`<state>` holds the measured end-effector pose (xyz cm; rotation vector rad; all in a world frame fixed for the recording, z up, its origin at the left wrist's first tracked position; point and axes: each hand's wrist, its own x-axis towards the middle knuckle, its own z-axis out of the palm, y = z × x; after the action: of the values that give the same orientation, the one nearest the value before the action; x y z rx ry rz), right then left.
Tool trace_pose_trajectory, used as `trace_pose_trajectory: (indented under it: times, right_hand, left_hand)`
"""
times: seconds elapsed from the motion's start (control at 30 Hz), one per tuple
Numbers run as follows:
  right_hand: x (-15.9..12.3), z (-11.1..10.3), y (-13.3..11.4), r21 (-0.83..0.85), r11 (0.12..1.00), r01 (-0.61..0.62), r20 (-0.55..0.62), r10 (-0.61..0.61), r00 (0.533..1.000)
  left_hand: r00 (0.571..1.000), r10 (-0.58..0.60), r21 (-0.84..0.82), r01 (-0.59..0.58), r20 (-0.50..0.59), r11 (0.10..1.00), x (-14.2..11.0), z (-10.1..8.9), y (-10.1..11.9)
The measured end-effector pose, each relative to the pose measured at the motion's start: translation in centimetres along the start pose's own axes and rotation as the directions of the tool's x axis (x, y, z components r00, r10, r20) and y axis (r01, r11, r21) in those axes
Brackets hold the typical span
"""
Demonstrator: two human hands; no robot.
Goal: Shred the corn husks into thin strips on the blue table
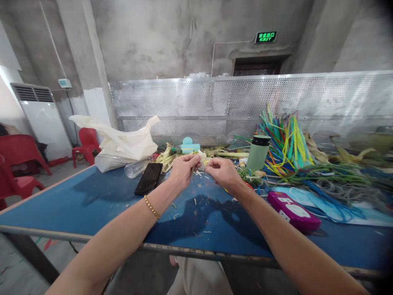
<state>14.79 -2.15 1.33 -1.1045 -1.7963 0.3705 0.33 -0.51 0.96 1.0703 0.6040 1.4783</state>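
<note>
A bare concrete room holds a blue bench (92, 196). Above its middle, the left hand (183, 168) and right hand (223, 171) each pinch an end of a pale husk strip (201, 164), grips closed, held clear so scraps (196, 201) fall beside the black phone (149, 178).

The pale strip (200, 164) pinched between both hands is too small to identify.

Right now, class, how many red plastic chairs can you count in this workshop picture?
3. One chair stands by the pillar behind the table; a second sits at far left; a third is cut off by the left edge. Others may be hidden.
</note>
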Motion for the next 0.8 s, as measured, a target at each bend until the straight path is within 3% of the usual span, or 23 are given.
trace_pose_trajectory:
  times: [0.3,0.43,0.6,0.8]
  right_hand:
    - [-0.1,-0.3,-0.1,0.076,0.994,-0.081,0.081,0.075,0.994]
    - [0.4,-1.2,-0.1,0.127,0.982,-0.139,0.018,0.138,0.99]
    - [0.6,-1.3,0.2,0.25,0.965,-0.08,0.017,0.078,0.997]
    - [0.5,-1.1,0.2,0.256,0.964,-0.07,-0.025,0.079,0.997]
  left_hand:
    - [1.0,-0.001,-0.057,0.0,-0.012,0.998,0.4,-0.3,0.2]
    - [1.0,0.012,-0.061,-0.013,-0.005,0.998,0.5,-0.4,0.4]
    - [0.998,0.005,-0.033,-0.003,0.057,0.999,0.1,0.0,0.0]
    - [0.995,-0.027,-0.048,0.032,0.101,0.998,-0.4,0.3,0.0]
